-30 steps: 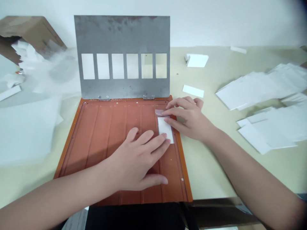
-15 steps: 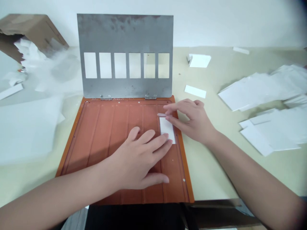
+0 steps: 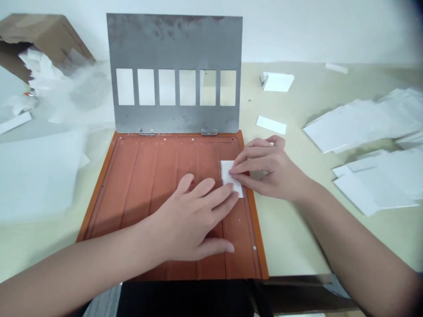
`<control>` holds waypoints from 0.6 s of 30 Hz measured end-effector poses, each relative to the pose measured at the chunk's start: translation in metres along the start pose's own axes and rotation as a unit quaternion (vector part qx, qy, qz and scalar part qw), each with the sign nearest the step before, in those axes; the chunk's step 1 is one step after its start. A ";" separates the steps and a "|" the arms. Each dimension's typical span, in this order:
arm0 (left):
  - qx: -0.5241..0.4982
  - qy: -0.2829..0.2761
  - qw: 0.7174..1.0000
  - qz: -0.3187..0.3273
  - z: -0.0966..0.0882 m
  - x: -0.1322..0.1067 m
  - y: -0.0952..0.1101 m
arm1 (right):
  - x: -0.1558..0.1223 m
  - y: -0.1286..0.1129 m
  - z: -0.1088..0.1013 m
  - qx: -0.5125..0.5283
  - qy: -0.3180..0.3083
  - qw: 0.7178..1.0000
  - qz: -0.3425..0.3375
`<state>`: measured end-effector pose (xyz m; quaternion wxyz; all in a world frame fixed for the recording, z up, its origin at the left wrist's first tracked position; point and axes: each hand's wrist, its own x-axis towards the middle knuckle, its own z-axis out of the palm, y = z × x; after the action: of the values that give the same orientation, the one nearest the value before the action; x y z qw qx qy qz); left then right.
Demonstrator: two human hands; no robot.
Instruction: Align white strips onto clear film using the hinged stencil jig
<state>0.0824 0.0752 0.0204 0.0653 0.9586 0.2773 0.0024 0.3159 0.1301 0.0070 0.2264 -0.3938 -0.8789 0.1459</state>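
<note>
The board (image 3: pixel 145 198) is rust-red, striped with thin parallel lines running from far to near edge, and its rim (image 3: pixel 263 262) is a brighter orange. By its right edge, the card (image 3: pixel 226 166) is plain white. At its far edge, the plate (image 3: pixel 175 39) is grey, mottled with dark smudges toward the top. The table (image 3: pixel 297 237) is pale yellow-green; toward its far left corner the box (image 3: pixel 49 33) is brown.
</note>
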 end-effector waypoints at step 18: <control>0.009 0.010 1.000 0.007 0.001 0.000 0.000 | -0.001 0.003 -0.002 0.009 -0.025 0.999 -0.022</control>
<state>0.0825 0.0750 0.0194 0.0534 0.9609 0.2716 0.0101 0.3194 0.1317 0.0075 0.2112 -0.3684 -0.8913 0.1589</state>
